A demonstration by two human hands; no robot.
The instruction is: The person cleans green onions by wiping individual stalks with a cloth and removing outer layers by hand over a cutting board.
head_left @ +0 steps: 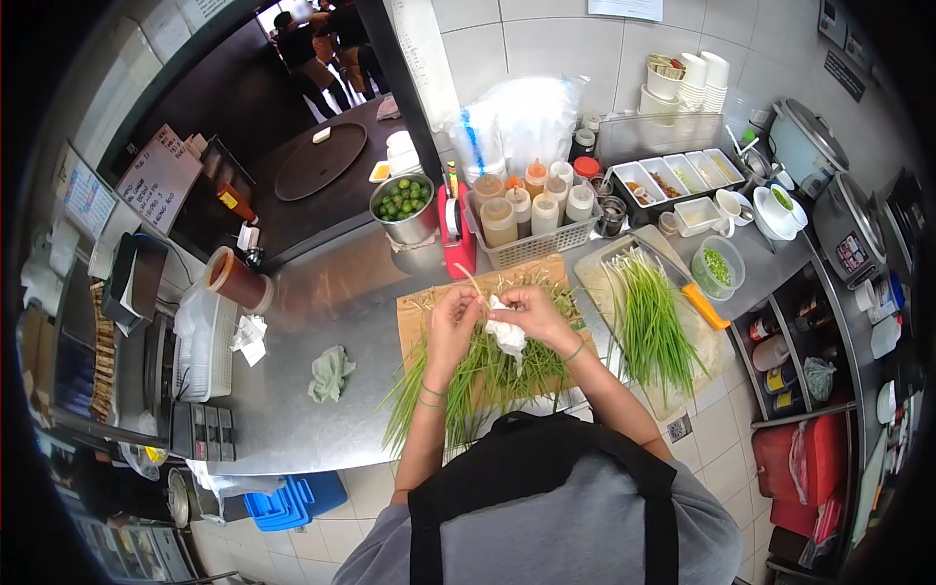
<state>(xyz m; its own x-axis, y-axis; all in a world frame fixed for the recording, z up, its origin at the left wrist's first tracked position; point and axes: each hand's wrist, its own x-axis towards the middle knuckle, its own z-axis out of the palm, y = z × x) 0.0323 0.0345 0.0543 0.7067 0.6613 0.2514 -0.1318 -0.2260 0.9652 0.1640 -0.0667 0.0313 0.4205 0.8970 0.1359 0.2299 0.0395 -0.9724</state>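
Over on the left, a jar of red sauce (239,280) is standing on the steel counter (283,409), and a white basket (222,353) is sitting just below it with a crumpled white paper (251,338) lying beside it. Further along, a pale green cloth (331,373) is lying bunched up by itself. A metal pot (416,230) of green limes (402,199) is standing at the back, and a red holder (454,234) is standing upright next to it.

Right in front of the person, a brown sheet (415,337) is lying under a loose spread of long green stalks (463,390), some of them trailing past its near edge. Above these the left hand (454,320) is bending its fingers into a narrow pinch, and a thin pale strip (468,279) is sticking up from the fingertips. Just beside it, the right hand (536,317) is curling thumb and fingers around a crumpled white wad (507,338), part of which is hanging below the grip; I can't tell whether it is paper or cloth.

Behind the hands, a grey basket (546,249) is holding squeeze bottles (545,214). To the right, a pale cutting board (592,275) is bearing a neater bundle of green stalks with white ends (651,322). A knife with an orange handle (703,304) is lying along the bundle's right side, and a clear tub (715,292) of chopped greens (717,263) is standing just past it.
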